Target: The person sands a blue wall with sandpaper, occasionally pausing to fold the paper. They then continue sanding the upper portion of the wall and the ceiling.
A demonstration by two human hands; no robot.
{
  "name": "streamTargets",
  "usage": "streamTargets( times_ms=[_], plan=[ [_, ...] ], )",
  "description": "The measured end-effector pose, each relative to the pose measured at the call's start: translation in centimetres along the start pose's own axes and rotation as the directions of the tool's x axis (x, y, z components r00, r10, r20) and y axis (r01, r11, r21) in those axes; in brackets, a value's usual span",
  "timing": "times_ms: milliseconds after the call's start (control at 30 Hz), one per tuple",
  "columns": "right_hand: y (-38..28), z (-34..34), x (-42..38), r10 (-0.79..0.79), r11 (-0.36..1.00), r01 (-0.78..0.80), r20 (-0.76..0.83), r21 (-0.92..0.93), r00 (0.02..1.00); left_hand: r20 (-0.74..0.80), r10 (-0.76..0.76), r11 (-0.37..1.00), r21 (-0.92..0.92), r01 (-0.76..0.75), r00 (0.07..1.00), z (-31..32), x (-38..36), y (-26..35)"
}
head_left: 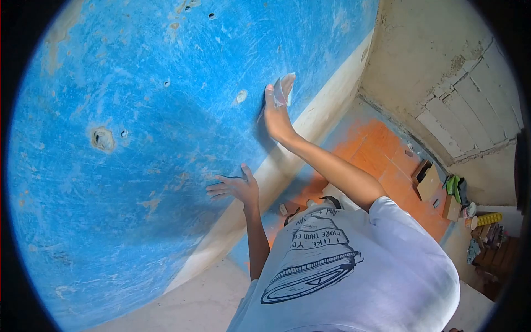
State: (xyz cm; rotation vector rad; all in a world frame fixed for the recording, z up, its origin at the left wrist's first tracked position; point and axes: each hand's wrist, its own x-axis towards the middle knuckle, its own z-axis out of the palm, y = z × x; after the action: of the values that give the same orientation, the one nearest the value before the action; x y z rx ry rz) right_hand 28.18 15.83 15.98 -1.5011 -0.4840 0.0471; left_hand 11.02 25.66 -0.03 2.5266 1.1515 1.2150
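Observation:
A scuffed blue wall [166, 110] with scratches and pale patches fills the left and middle of the view. My right hand [278, 113] is up against it, holding a small folded grey sheet [280, 94], perhaps sandpaper, between thumb and fingers. Lower and to the left, my left hand [237, 188] has its fingers spread and nothing in it. Its fingers are at or close to the wall; whether they touch is unclear. A chipped hole [102, 139] lies left of both hands, and a smaller pale patch [241, 96] is just left of my right hand.
A cream band [315, 110] runs along the wall's bottom. Orange dust covers part of the tiled floor [368, 160]. At the right stand an open cardboard box [428, 181], a green bag [454, 188] and a yellow item [489, 219], near a bare plaster wall [415, 50].

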Motion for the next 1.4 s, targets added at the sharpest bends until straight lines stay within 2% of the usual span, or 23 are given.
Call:
streamTargets(
  times_ms=[67,100,200,233,333,367,467,500,600,633,733,767,867,933,1000,1033,1133,1167,1267,1300,1400],
  plan=[
    [-1.2,0.8,-1.4,-0.042,0.999,0.042,0.013,0.002,0.999,-0.010,0.008,1.000,-0.005,-0.008,1.000,0.4,0.6,0.2],
    [-1.2,1.5,-2.9,-0.201,0.976,0.210,0.141,-0.051,0.969,-0.019,0.013,1.000,0.001,-0.013,1.000,0.6,0.3,-0.1],
    [-0.8,0.5,-1.6,-0.086,0.995,0.090,0.088,-0.041,0.992,0.007,-0.010,1.000,0.005,0.010,1.000,1.3,0.0,-0.8],
    [-0.1,0.2,0.3,-0.063,0.998,0.063,-0.038,-0.022,0.997,0.020,-0.033,0.999,0.006,0.033,0.999,1.2,-0.1,-0.8],
    [-1.0,1.0,-1.2,-0.120,0.992,0.119,-0.009,-0.040,0.993,0.040,-0.053,0.998,0.022,0.052,0.998,0.7,0.0,-0.4],
    [-0.9,1.5,-2.9,-0.201,0.977,0.208,0.125,-0.047,0.972,0.033,-0.065,0.998,0.028,0.064,0.997,0.9,0.0,-0.1],
    [-1.5,0.0,-1.8,-0.156,0.977,0.173,0.130,-0.127,0.979,0.026,-0.067,0.997,0.030,0.066,0.997,1.0,0.1,-0.3],
    [0.0,-0.1,0.3,-0.106,0.987,0.104,-0.011,-0.126,0.994,0.029,-0.058,0.998,0.017,0.057,0.998,1.1,0.1,-0.6],
    [0.4,0.5,0.3,-0.084,0.990,0.076,-0.063,-0.118,0.994,0.003,-0.033,0.999,0.001,0.033,0.999,1.0,0.0,-0.8],
    [-0.3,1.1,-1.9,-0.181,0.973,0.184,0.034,-0.142,0.983,-0.013,-0.027,1.000,-0.001,0.027,1.000,1.2,0.1,-0.6],
    [-1.1,-0.6,-3.2,-0.112,0.970,0.165,0.274,-0.179,0.955,-0.030,-0.033,0.999,0.003,0.033,0.999,1.2,0.2,-0.3],
    [0.2,-0.6,-1.6,-0.069,0.984,0.088,0.121,-0.157,0.990,-0.010,-0.030,1.000,0.005,0.030,0.999,1.1,0.1,-0.5],
    [2.1,-0.8,1.0,-0.015,0.999,0.013,-0.067,-0.030,0.998,0.028,-0.034,0.999,0.004,0.034,0.999,0.9,0.0,-0.9],
    [-0.3,-0.7,-1.7,-0.091,0.991,0.102,0.122,-0.084,0.988,0.032,-0.051,0.999,-0.005,0.052,0.998,1.0,-0.1,-0.8],
    [-1.6,-1.5,-3.2,-0.143,0.971,0.197,0.329,-0.137,0.933,-0.001,-0.014,1.000,0.016,0.014,1.000,1.1,0.1,-0.7],
    [-0.5,-1.6,-1.8,-0.148,0.964,0.195,0.246,-0.180,0.958,-0.018,0.000,1.000,0.029,0.001,1.000,1.2,0.0,-0.7],
    [1.1,-0.8,0.9,-0.050,0.995,0.043,-0.085,-0.086,0.995,-0.015,0.030,0.999,0.026,-0.030,0.999,1.2,-0.1,-1.1],
    [1.1,0.3,-0.5,-0.133,0.984,0.130,-0.022,-0.124,0.991,-0.022,0.030,0.999,0.032,-0.030,0.999,1.3,-0.1,-1.1],
    [-2.6,-0.7,-4.4,-0.158,0.950,0.250,0.402,-0.187,0.902,-0.024,0.019,0.999,0.039,-0.018,1.000,1.5,0.2,-1.0],
    [-1.1,-0.7,-3.1,-0.231,0.935,0.301,0.324,-0.186,0.917,-0.012,0.002,0.999,0.033,-0.002,1.000,1.4,0.2,-0.9],
    [0.7,-0.3,0.2,-0.070,0.989,0.062,-0.057,-0.135,0.996,0.012,-0.011,1.000,0.022,0.010,1.000,1.1,-0.3,-0.9]
  ],
)
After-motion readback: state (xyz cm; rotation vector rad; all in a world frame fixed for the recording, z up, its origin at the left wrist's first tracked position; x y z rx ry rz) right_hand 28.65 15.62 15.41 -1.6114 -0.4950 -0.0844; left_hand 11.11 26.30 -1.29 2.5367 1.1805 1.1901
